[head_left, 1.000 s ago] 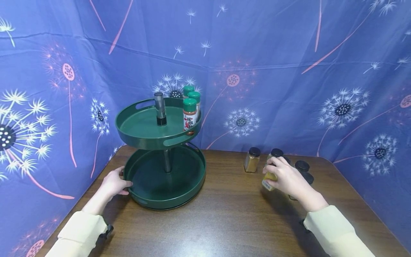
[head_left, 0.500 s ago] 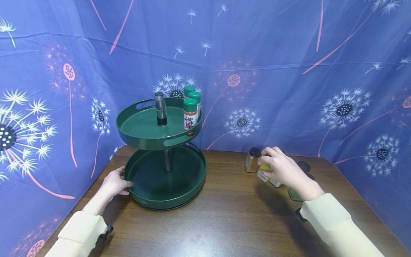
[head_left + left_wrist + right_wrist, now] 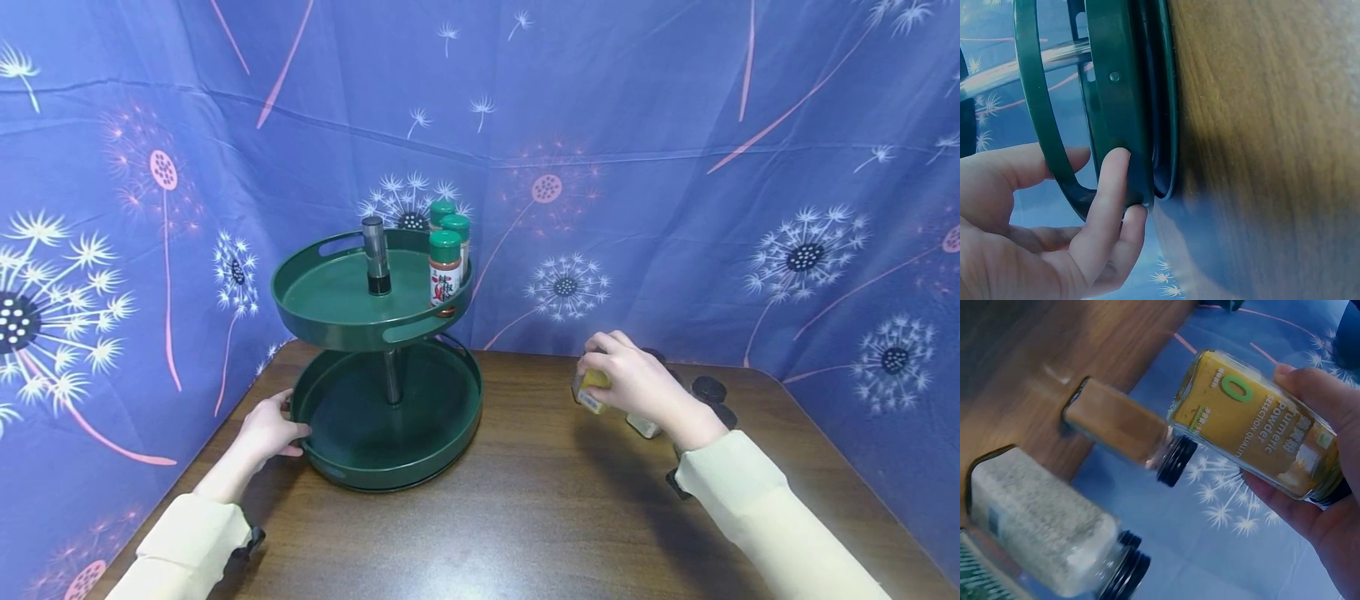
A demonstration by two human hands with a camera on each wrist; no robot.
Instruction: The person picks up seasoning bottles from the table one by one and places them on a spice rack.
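Right hand (image 3: 633, 379) pinching a turmeric jar (image 3: 1241, 425) (tilted) between thumb and fingers, knuckles up above the table (image 3: 517, 517), left hand (image 3: 266, 428) gripping the rim of the lower tray (image 3: 390, 477)

Bare counter (image 3: 510, 492) leaves an open passage between the green stand (image 3: 393, 377) and the black-capped jars (image 3: 708, 388), but green-capped bottles (image 3: 445, 275) block the right of the upper tray (image 3: 330, 330), which roofs the lower tray (image 3: 397, 477).

Tiered tray (image 3: 397, 476) placed left on counter (image 3: 510, 500)
Three bottles (image 3: 446, 273) are carried on its upper tier (image 3: 330, 332); jars (image 3: 1041, 519) are grouped right.
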